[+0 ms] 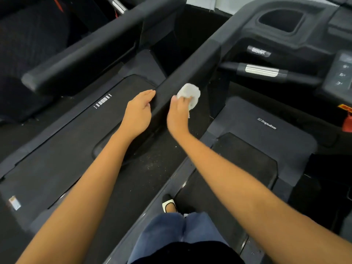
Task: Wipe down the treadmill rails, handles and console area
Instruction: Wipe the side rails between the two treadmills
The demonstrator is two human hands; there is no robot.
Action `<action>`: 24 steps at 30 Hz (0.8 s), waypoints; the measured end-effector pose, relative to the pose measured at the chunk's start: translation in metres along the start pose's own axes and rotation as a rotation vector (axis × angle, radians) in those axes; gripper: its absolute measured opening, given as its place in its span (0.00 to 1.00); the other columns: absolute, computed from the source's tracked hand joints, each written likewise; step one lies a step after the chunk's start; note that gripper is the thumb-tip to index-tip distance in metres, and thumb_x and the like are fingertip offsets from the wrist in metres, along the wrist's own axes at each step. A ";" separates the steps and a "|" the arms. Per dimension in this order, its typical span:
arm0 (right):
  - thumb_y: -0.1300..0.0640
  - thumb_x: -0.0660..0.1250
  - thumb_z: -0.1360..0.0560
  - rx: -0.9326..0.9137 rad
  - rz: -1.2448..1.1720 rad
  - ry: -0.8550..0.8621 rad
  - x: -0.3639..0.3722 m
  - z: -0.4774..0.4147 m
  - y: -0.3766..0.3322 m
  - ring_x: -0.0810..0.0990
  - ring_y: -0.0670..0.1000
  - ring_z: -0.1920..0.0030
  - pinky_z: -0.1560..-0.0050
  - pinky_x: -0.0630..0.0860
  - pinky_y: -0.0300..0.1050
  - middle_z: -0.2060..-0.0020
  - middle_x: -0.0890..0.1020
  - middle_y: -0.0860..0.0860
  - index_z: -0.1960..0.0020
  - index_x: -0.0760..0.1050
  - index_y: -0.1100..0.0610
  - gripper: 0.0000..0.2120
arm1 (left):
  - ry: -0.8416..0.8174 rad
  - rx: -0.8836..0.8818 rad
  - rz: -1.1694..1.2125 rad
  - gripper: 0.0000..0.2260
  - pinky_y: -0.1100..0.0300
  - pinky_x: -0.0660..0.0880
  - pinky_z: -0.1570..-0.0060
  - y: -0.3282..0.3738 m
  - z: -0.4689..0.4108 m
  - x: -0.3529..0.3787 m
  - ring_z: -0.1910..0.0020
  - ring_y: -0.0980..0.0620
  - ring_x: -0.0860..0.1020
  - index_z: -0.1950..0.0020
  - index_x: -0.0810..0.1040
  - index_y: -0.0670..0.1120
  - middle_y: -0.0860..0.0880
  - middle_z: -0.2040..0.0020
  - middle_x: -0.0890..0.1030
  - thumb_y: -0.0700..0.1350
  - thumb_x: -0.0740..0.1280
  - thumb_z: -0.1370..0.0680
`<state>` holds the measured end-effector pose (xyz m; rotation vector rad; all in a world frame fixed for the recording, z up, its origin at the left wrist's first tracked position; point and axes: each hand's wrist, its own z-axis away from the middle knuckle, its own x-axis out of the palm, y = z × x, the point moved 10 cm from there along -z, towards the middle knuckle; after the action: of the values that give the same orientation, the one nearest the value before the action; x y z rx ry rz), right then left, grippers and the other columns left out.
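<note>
Two bare forearms reach out from the bottom edge, above a knee in blue jeans (171, 229), and meet at the work. At the grip, the right hand (178, 115) has its fingers curled round a crumpled white cloth (190, 94) and presses the wad on the black padded side handrail (190, 73), close to its near end. Just left of the grip, the left hand (139, 111) lies with straight, relaxed fingers against the rail's outer face, holding nothing.

Beyond the grip and to its right, well apart from it, a black crossbar handle with a silver sensor plate (262, 70) juts from the dark grey plastic console (314, 35). Farther right sits a keypad of numbered buttons (342, 73).

By my judgement the job is at the rail stage: the cloth is on one handrail, while the crossbar handle, console and keypad lie away from it. No wet streak or sheen marks which surfaces are done, so I cannot tell how much is finished. Pale specks dot the dark floor strip (158, 162) below the grip.

One container shows: a deep rectangular cup recess (282, 20) in the console, far beyond the grip. Its inside is dark and nothing shows in it.
</note>
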<state>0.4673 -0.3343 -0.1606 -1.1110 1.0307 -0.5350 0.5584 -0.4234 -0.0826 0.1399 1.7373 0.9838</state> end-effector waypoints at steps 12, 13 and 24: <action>0.53 0.51 0.16 -0.033 -0.197 -0.230 0.087 0.159 -0.008 0.52 0.64 0.23 0.25 0.53 0.60 0.26 0.53 0.70 0.34 0.55 0.79 0.27 | 0.030 -0.021 0.099 0.19 0.80 0.57 0.42 -0.020 0.017 -0.012 0.36 0.62 0.67 0.31 0.74 0.45 0.52 0.32 0.73 0.34 0.56 0.20; 0.48 0.48 0.16 -0.008 -0.194 -0.246 0.094 0.159 -0.006 0.53 0.65 0.24 0.25 0.54 0.62 0.27 0.56 0.71 0.34 0.54 0.79 0.31 | 0.024 -0.022 0.101 0.19 0.82 0.56 0.44 -0.022 0.020 -0.014 0.37 0.63 0.66 0.31 0.74 0.46 0.52 0.32 0.73 0.34 0.56 0.20; 0.47 0.52 0.18 0.294 -0.511 0.428 -0.001 -0.001 0.009 0.71 0.54 0.44 0.40 0.67 0.51 0.43 0.73 0.56 0.39 0.68 0.61 0.18 | -0.097 -0.017 0.067 0.19 0.88 0.53 0.50 -0.059 0.036 -0.032 0.36 0.61 0.66 0.29 0.72 0.46 0.51 0.32 0.73 0.35 0.56 0.19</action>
<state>0.4644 -0.3306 -0.1680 -1.0126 0.9833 -1.3372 0.6232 -0.4590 -0.1005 0.2327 1.6441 1.0242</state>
